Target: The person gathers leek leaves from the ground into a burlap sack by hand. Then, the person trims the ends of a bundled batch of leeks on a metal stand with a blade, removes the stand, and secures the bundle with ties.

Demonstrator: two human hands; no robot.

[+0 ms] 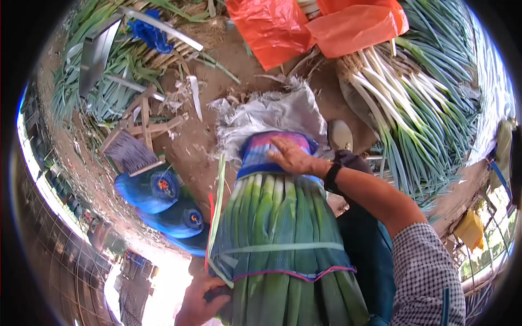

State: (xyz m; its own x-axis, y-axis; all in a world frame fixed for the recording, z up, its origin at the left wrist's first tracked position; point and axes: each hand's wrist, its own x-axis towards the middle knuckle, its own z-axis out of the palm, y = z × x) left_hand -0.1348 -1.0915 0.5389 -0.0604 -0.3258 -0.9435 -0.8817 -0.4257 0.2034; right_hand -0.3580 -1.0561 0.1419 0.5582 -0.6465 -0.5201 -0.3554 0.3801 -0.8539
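Observation:
A thick bundle of leeks (277, 217) lies before me in a clear wrapper, with a pale green band across its leaves and a pink-and-blue edge lower down. Its far end is covered by the wrapper's printed blue and pink part (258, 146). My right hand (293, 155) rests flat on that printed part, fingers stretched out. At the bundle's lower left side, my left hand (201, 299) curls its thumb and fingers against the leaf edge; the fingertips are partly hidden. A loose leaf strip (218, 201) runs along the left side, close to a thin red strip (211, 223).
Loose leeks (413, 103) are piled at right, beside orange plastic bags (353, 27). A white woven sack (272, 114) lies under the bundle's far end. At left are a small wooden stool (133, 152), blue printed wrapper rolls (149, 190), a metal frame (100, 54) and more leeks.

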